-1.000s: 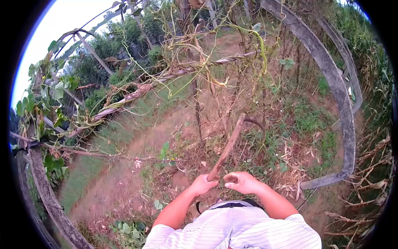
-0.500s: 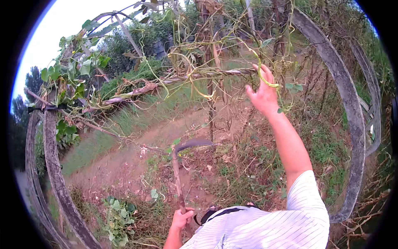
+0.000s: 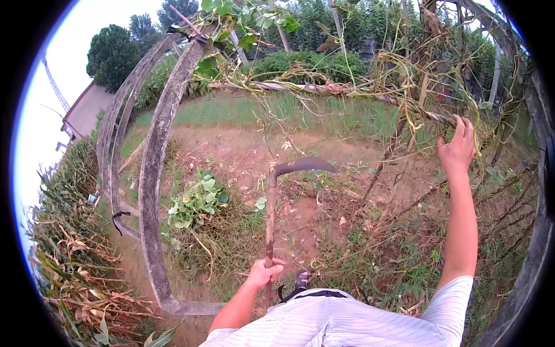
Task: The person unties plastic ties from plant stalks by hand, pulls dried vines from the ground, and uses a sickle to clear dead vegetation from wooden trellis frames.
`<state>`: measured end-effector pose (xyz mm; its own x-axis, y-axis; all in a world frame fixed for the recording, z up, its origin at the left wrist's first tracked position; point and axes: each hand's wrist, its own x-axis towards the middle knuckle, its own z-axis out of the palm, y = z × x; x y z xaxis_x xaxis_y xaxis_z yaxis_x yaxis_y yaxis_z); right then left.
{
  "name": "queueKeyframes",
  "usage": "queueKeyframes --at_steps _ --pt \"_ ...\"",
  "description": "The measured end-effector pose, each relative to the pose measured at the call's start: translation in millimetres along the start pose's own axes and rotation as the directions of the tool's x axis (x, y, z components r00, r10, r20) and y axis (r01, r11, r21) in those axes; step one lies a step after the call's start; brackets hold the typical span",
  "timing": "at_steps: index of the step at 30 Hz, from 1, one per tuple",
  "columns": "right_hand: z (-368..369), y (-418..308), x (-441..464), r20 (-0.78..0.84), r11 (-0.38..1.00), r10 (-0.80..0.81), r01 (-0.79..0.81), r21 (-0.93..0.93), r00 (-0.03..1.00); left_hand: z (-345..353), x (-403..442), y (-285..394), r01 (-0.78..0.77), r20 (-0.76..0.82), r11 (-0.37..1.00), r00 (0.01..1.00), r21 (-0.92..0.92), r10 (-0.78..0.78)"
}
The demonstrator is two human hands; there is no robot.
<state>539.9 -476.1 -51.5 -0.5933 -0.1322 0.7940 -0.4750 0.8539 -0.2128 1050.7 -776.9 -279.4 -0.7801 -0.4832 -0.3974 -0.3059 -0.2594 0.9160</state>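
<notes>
My left hand [image 3: 266, 273] is closed around the wooden handle of a sickle [image 3: 270, 217]. The tool stands upright in front of me, its dark curved blade [image 3: 306, 165] pointing right. Over on the right, my right hand [image 3: 458, 149] is raised at the end of a vine-wrapped pole [image 3: 324, 89]. Its thumb and fingers are apart, and a thin green vine [image 3: 475, 118] hangs beside the fingertips. Whether the fingers touch the pole is hard to make out. Tangled, partly dried vines [image 3: 399, 72] cover the pole near this hand.
A curved grey frame [image 3: 151, 168] rises on the left, and another [image 3: 540, 150] arches along the right edge. Leafy cut vines [image 3: 199, 201] lie on the ground. Dry corn plants [image 3: 87, 266] stand at lower left. A shoe [image 3: 302, 280] shows below me.
My view has swung left, so the frame, pole and both hands appear farther right. The sickle stays in my left hand; my right hand remains raised by the vines.
</notes>
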Motion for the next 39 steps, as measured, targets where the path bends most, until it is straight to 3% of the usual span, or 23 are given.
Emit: queueKeyframes --at_steps 2,4,8,11,12,14,16,17,21,25,29,32,34,37,39 --pt "-11.8 -34.4 -4.5 -0.032 0.996 -0.078 0.079 0.034 0.996 -11.0 -9.7 -9.8 -0.007 -0.028 1.000 1.000 -0.020 0.007" --pt "-34.6 -83.5 -13.4 0.042 0.987 -0.156 0.154 0.051 0.987 -16.9 -11.7 -16.0 -0.024 -0.061 0.998 0.998 -0.058 0.021" --pt "-61.3 -169.4 -12.2 -0.063 0.804 -0.470 0.457 0.380 0.880 -24.9 -24.6 -29.8 -0.024 -0.182 0.988 0.983 -0.155 -0.005" --pt "-27.2 -219.6 15.2 -0.074 0.813 -0.456 0.450 0.369 0.887 -26.7 -23.5 -33.2 -0.045 -0.201 0.969 0.980 -0.244 -0.005" --pt "-14.8 -229.9 27.0 0.087 0.890 -0.410 0.378 0.254 0.908 -26.9 -22.4 -32.3 -0.069 -0.262 0.966 0.965 -0.251 0.001" --pt "28.3 -226.1 38.3 0.094 0.924 -0.378 0.369 0.098 0.921 -31.1 -19.0 -34.1 -0.090 -0.294 0.965 0.956 -0.247 0.014" --pt "47.1 -205.4 43.6 0.359 0.921 -0.381 0.382 0.069 0.852 -40.6 -19.6 -39.0 -0.166 -0.366 0.932 0.930 -0.321 0.039" --pt "53.2 -193.6 37.8 0.360 0.924 -0.371 0.378 0.055 0.856 -44.8 -21.3 -38.8 -0.162 -0.352 0.933 0.935 -0.321 0.041" --pt "51.7 -131.8 0.1 0.493 0.885 -0.399 0.465 -0.013 0.773 -65.0 -19.0 -34.9 -0.251 -0.414 0.893 0.907 -0.373 0.083" --pt "18.7 -79.1 -30.2 0.622 0.856 -0.389 0.517 -0.029 0.680 -89.1 3.2 -3.0 -0.258 -0.418 0.925 0.900 -0.279 0.124" --pt "-23.9 -38.1 -56.0 0.664 0.834 -0.395 0.551 -0.030 0.634 -94.2 49.3 63.3 -0.425 -0.310 0.891 0.878 -0.158 0.364" --pt "-55.5 -17.3 -76.5 0.626 0.831 -0.402 0.554 -0.058 0.668 -62.1 87.6 129.0 -0.545 -0.160 0.831 0.835 -0.108 0.527" --pt "-74.7 -11.9 -86.0 0.649 0.833 -0.378 0.548 -0.073 0.661 -11.5 99.0 172.8 -0.602 -0.035 0.766 0.791 -0.224 0.611" --pt "-101.9 -7.1 -100.7 0.648 0.853 -0.377 0.521 -0.035 0.661 52.2 114.9 198.6 -0.492 0.320 0.837 0.775 -0.238 0.546" --pt "-114.1 -2.7 -108.2 0.641 0.851 -0.384 0.524 -0.034 0.665 97.9 128.7 186.2 -0.464 0.361 0.870 0.792 -0.168 0.492"
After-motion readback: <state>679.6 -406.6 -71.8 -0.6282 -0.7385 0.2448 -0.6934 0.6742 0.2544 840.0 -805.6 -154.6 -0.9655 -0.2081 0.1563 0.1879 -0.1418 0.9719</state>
